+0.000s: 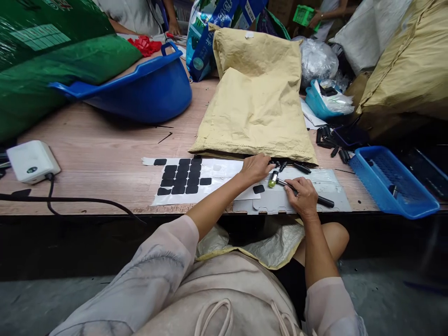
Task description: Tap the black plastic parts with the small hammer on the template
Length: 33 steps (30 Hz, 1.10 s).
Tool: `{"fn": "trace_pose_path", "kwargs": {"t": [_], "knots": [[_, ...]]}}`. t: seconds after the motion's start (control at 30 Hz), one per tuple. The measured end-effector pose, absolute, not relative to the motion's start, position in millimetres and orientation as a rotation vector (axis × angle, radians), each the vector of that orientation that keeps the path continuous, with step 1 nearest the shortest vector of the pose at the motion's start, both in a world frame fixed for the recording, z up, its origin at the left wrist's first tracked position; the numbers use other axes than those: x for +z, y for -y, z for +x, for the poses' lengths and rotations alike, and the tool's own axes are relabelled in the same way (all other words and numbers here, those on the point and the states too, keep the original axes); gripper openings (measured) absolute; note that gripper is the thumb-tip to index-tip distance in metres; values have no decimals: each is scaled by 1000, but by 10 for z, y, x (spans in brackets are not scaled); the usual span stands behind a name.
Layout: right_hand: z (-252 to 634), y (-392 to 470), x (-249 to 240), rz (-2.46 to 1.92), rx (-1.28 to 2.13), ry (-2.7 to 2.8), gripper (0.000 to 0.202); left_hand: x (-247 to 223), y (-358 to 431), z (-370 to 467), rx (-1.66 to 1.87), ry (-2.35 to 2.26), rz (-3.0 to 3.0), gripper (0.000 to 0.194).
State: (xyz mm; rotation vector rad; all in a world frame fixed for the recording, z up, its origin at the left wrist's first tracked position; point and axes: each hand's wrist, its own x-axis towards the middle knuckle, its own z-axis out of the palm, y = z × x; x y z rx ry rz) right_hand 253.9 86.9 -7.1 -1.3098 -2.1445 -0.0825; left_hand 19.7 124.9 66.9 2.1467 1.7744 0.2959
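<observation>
One hammer fills our curled right hand before the yellow sack; our left hand, half-curled, is by black parts at the sack's front edge, hold unclear. Likely we're positioning pieces; tapping would need clear fingers.

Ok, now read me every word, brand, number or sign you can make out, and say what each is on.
No text reads clearly enough to quote.
Blue bag: white characters and a white label, too blurred and slanted.
Green bag: a pale panel and print at the top, too blurred.
White box: a dark oval mark, too small.
</observation>
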Motion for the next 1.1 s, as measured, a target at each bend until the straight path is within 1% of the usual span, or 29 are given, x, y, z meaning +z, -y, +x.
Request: {"fn": "trace_pose_path", "kwargs": {"t": [0.13,0.37,0.47,0.53,0.7,0.87,1.1], "knots": [[2542,-868,-75,-1306,-97,2143,20,623,-1253,396,283,-1937,2057,42],[2538,-871,-81,-1321,-103,2140,20,533,-1154,352,301,-2078,1876,33],[2535,-870,-82,-1327,-102,2132,20,518,-1105,170,406,-1987,1880,26],[2533,-868,-80,-1332,-91,2130,20,485,-1054,36,510,-1867,1927,24],[2538,-868,-78,-1334,-89,2131,20,266,-965,-207,674,-1629,2019,12],[2575,-898,-90,-1318,-72,2146,22,79,-994,-272,792,-1556,1977,15],[2452,-802,58,-1337,-21,2077,27,82,-1012,-246,797,-1561,1958,15]]}}
